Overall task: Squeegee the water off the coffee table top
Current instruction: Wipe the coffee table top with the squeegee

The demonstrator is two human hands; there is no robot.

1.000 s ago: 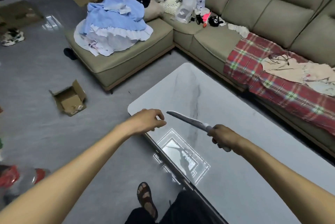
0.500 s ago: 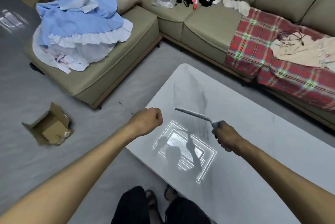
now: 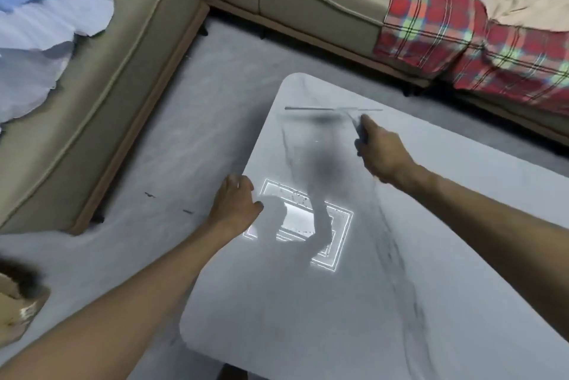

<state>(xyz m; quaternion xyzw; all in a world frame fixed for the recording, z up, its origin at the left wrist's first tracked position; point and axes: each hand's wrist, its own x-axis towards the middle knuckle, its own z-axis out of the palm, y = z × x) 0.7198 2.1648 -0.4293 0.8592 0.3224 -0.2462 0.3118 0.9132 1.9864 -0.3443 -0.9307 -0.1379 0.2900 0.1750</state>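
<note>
Two bare forearms entering from below, left hand (image 3: 235,205) and right hand (image 3: 383,153) both showing uncovered, no sleeves, rings, watches or gloves appearing, dark clothing edging the lower frame, blurred

My right hand (image 3: 383,153) reaches far forward, arm nearly straight, fingers wrapped in a closed grip; my left hand (image 3: 235,202) sits nearer, palm down, fingers loosely curled.

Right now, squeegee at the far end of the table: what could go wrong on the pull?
1. The right hand holds the thin grey squeegee off-centre, so it may tilt and leave streaks.
2. Water pulled along the white marble coffee table could run off onto the grey floor.
3. The left hand rests at the table edge and could slip.
</note>
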